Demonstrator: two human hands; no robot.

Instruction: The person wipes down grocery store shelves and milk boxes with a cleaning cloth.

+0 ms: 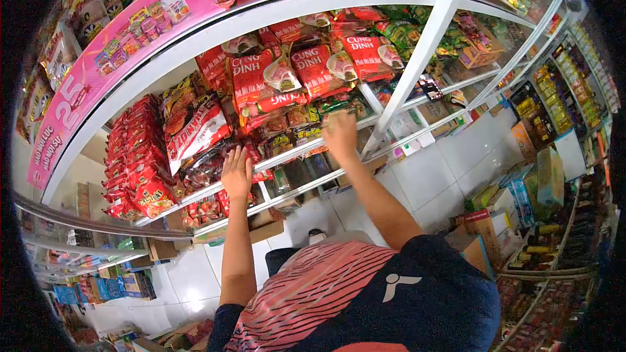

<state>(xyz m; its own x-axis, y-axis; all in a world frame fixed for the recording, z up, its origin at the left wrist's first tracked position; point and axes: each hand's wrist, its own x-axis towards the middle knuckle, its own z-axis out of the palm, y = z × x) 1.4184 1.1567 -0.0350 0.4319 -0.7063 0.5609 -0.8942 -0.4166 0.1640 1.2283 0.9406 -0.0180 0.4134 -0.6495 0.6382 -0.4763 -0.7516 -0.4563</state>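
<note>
My left hand (237, 173) lies with its fingers stretched out at the front rail of the shelf, by dark red noodle packets (203, 171). My right hand (340, 138) is slightly blurred at the shelf front, its fingers curled; what they hold, if anything, is hidden. Just beyond it lie green packets (342, 105) and small yellow-and-black packets (309, 133). Red "Cung Đình" noodle packs (261, 85) are stacked behind, between the two hands. A red-and-white noodle pack (199, 132) leans to the left of my left hand.
A white frame post (424, 52) slants up right of my right hand. Rows of small red packets (134, 150) fill the shelf's left end. A pink banner (130, 39) runs along the far side. Cardboard boxes (479, 225) stand on the tiled floor (427, 182) at right.
</note>
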